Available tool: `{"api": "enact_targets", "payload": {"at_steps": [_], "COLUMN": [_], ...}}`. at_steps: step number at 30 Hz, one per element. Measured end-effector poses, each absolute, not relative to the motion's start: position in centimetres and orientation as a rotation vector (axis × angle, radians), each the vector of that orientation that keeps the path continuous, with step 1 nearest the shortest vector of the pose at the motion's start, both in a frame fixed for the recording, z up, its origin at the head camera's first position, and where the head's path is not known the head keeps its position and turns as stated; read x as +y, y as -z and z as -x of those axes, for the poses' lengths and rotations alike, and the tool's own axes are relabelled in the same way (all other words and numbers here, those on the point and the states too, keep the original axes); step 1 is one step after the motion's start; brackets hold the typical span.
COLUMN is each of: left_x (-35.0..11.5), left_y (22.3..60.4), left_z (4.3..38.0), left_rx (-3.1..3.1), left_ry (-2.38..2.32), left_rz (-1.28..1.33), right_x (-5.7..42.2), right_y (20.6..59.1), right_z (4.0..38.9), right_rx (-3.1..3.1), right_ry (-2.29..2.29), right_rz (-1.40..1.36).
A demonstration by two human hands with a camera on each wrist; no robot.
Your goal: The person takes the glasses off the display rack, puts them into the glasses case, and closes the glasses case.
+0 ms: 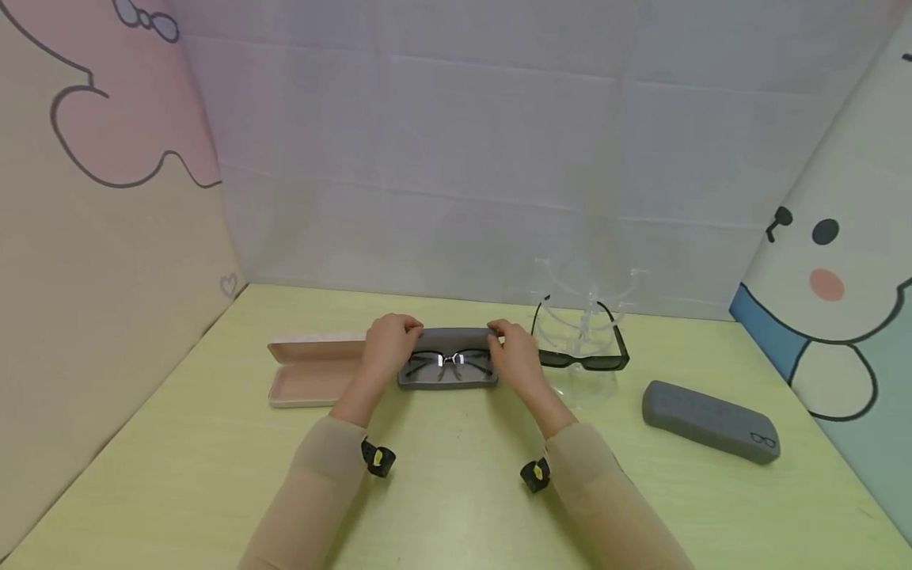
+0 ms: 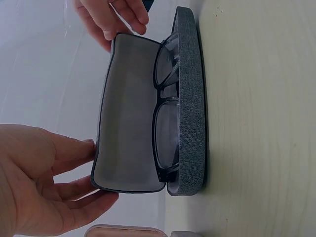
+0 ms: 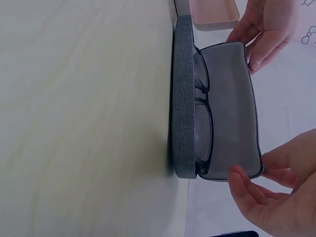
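A grey glasses case [image 1: 447, 385] stands with its lid up in the middle of the table. Inside lie dark-framed glasses [image 2: 158, 118], lenses toward the raised lid [image 2: 126, 113]. My left hand [image 1: 388, 346] pinches the lid's left corner between thumb and fingers. At the opposite corner, my right hand [image 3: 289, 185] grips the lid in the same way, with its thumb and fingers on either side of the edge. The case's bottom half rests on the tabletop.
Left of the case lies an opened pink-lined case [image 1: 313, 385]. Black sunglasses [image 1: 584, 362] sit on a clear display stand [image 1: 584, 324] to the right. Farther right is a closed grey case [image 1: 712, 419]. A pale curtain [image 1: 427, 158] hangs behind the table.
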State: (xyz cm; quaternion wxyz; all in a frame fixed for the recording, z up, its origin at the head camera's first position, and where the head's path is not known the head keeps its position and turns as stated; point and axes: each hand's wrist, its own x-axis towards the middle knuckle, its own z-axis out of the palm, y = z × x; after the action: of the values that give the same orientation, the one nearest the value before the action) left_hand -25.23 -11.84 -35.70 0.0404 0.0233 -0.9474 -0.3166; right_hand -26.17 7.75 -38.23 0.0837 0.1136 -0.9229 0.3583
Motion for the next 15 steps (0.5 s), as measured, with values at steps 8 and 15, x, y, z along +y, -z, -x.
{"api": "enact_targets", "payload": {"at_steps": [8,15], "left_x": [-12.1,-12.7], "left_y": [35.7,36.0], "left_z": [24.5,23.4], "left_rx": [-2.947,-2.927], "left_ry": [1.025,1.123], "left_rz": [-0.02,0.009], "right_x": [8.4,9.2], "right_y": [38.2,38.0], "right_z": [25.0,23.3], "right_rx": [-2.728,-2.74], "right_ry": [-1.057,-1.145], "right_rz": [-0.344,-0.333]}}
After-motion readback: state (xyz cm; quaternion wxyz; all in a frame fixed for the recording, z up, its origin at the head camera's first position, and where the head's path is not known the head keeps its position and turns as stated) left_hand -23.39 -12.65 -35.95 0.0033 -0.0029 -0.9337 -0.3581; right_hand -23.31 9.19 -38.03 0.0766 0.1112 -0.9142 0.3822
